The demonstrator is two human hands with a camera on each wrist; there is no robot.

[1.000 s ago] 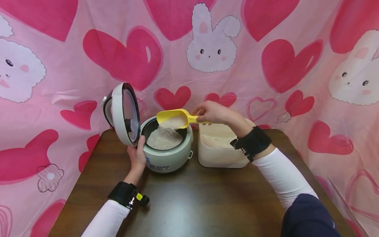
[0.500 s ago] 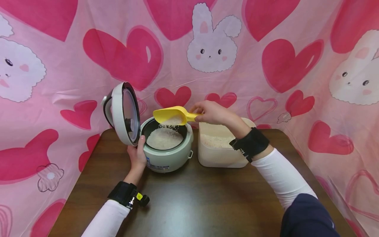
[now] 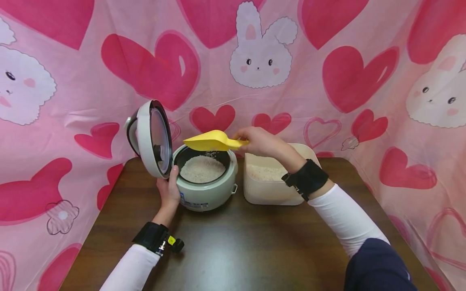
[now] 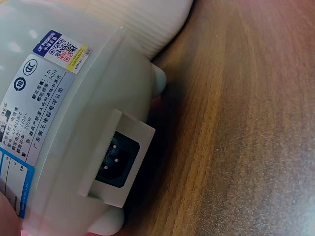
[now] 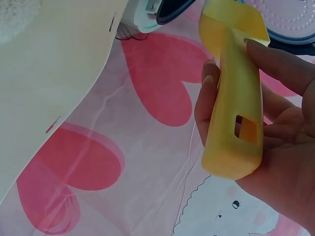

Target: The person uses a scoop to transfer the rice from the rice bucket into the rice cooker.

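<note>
A pale green rice cooker stands on the table with its lid raised on the left. White rice lies heaped in its dark inner pot. My left hand holds the cooker's left side below the lid, thumb up near the rim; its other fingers are mostly hidden. In my right hand is the handle of a yellow scoop, gripped between thumb and fingers. The scoop is tipped over above the pot, its hollow turned out of sight, and a few grains show beneath it. The right wrist view shows the scoop's handle up close.
Just right of the cooker, a cream bin holds more rice, under my right forearm. A pink cloth with hearts and rabbits hangs behind the brown wooden table. The cooker's power socket faces the left wrist camera.
My right hand has turned the scoop over and shifted it slightly left. Rice has poured from it into the pot, and the stream has thinned to a few grains. My left hand stays put.
</note>
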